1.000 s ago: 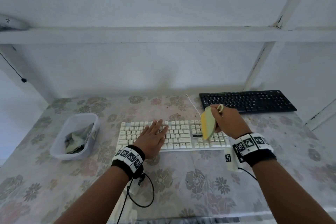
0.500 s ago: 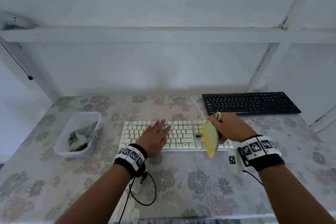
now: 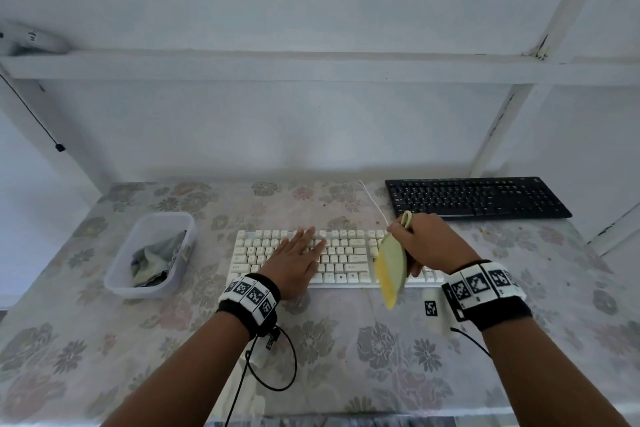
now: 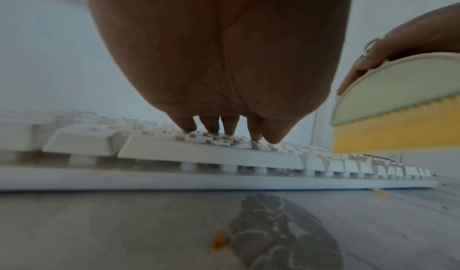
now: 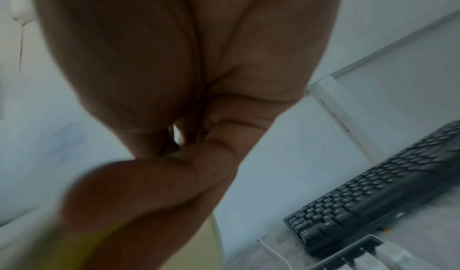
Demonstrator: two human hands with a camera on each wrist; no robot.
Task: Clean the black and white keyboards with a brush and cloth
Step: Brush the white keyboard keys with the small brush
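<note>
A white keyboard lies in the middle of the flowered table. My left hand rests flat on its left-centre keys, fingers straight and touching the keycaps. My right hand grips a pale green brush with yellow bristles over the keyboard's right part, bristles pointing down and toward me. The black keyboard lies at the back right, also seen in the right wrist view. A crumpled cloth sits in a tub at the left.
The clear plastic tub stands left of the white keyboard. A white cable runs from the keyboard to the back wall. Small orange crumbs lie on the tablecloth. A white shelf beam spans the wall above.
The right hand has swept the brush toward me across the right part of the white keyboard, its bristles now reaching past the front edge. The left hand stayed on the keys.
</note>
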